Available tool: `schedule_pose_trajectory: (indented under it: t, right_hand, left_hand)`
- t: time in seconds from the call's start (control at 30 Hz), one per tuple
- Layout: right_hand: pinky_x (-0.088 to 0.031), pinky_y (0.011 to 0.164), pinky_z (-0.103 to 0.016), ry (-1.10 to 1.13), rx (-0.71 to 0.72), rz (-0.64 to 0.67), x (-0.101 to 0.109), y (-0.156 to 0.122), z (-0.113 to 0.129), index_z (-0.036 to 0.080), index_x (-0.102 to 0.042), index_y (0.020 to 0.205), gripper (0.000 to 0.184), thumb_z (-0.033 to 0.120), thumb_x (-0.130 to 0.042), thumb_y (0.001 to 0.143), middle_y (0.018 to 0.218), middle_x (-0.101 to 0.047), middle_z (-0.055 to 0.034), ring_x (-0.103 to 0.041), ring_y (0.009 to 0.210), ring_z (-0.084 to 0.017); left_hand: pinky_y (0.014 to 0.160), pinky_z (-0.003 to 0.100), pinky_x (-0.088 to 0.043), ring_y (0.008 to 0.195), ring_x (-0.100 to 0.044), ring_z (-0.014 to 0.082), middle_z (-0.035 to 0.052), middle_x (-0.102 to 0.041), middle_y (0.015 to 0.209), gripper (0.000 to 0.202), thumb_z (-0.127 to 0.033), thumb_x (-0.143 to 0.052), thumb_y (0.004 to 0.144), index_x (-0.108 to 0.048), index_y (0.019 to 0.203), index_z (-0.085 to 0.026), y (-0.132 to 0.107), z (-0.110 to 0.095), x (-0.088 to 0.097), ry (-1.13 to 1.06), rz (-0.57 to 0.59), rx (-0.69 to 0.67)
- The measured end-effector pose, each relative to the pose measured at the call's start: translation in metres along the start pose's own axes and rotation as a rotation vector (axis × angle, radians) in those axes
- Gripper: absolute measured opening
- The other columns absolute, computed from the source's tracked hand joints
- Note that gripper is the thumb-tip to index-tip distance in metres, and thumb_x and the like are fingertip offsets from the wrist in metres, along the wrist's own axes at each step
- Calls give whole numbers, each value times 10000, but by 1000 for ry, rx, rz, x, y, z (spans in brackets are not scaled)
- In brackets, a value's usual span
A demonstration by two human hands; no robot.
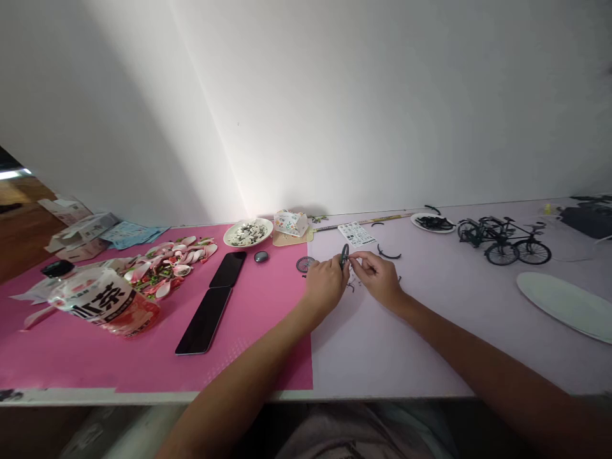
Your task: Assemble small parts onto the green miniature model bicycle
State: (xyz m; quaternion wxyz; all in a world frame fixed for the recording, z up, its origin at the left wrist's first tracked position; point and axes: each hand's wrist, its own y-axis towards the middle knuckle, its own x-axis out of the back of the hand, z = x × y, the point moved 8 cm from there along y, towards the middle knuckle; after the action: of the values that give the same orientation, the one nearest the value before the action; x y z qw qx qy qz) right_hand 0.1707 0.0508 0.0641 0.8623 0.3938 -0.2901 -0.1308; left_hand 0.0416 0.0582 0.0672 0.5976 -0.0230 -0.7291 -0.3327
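Observation:
My left hand is closed around a small dark model bicycle wheel, held up on edge above the table. The fingers of my right hand are pinched together at the wheel's right side; whatever lies between those fingertips is too small to make out. Another spoked wheel lies flat just left of my left hand, partly covered by it. Curved black strips, one of them a fender-like piece, rest beyond my right hand. Some tiny dark parts are scattered beneath both hands.
Assembled model bicycles stand at the right, near an oval white plate. Black parts fill a smaller plate by the wall. A printed sheet lies ahead. Leftward are a bowl, folding phone-like screens and a drink bottle.

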Motion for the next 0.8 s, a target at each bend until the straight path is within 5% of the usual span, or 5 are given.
schedule_pose_trajectory:
  t: [0.3, 0.8]
  right_hand:
    - [-312, 497, -253, 156, -234, -44, -6, -6, -6, 189, -698, 871, 222, 397, -630, 909, 529, -323, 85, -326, 477, -105]
    - [-280, 493, -257, 215, -301, -68, -11, -11, -6, 181, -699, 872, 227, 394, -623, 892, 543, -320, 85, -319, 486, -100]
  left_hand:
    - [811, 357, -407, 964, -723, 243, 138, -760, 1049, 445, -404, -319, 1098, -495, 1383, -110, 0, 1, -7, 74, -28, -22]
    - [761, 362, -377, 839, -722, 230, 85, -758, 871, 331, -330, -331, 1098, -600, 1123, -137, -1, 0, 1, 51, -108, -25]
